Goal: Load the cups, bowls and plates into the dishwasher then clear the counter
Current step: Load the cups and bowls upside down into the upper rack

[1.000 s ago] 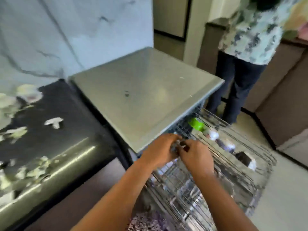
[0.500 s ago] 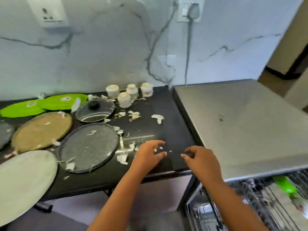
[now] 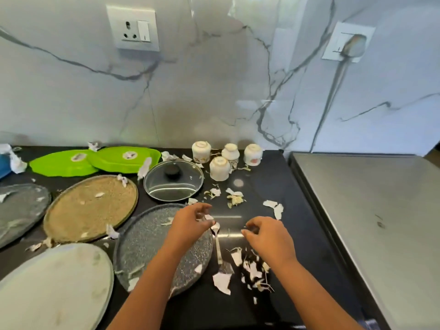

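Cups [image 3: 219, 167], four of them, upside down in a tight cluster at the upper middle of the black table [image 3: 266, 186], close under the marble wall. Plates spread over the left half: two green ones [image 3: 95, 160] overlapping at the back, a tan one [image 3: 90, 208] in the middle left, a speckled grey plate [image 3: 147, 246] at lower centre with its right edge just beside a spoon [image 3: 217, 241], a pale plate [image 3: 54, 289] cut off by the lower left corner, another grey one [image 3: 19, 208] cut off by the left edge. Glass lid [image 3: 173, 182] between the green plates and the cups.

Left hand [image 3: 190, 222] above the grey plate's upper right rim, grip loosely curled with fingertips [image 3: 206, 208] near the spoon bowl; cannot tell whether pinching a scrap or touching the spoon. Right hand [image 3: 269, 236] over bare table right of the spoon, grip curled with fingers bent inward, nothing visibly held.

Torn paper scraps [image 3: 247, 265] scattered around both hands and across the plates. Clear dark surface only in a narrow band between the right hand and the steel top [image 3: 371, 222] filling the right side; table's front edge at the bottom of the frame.
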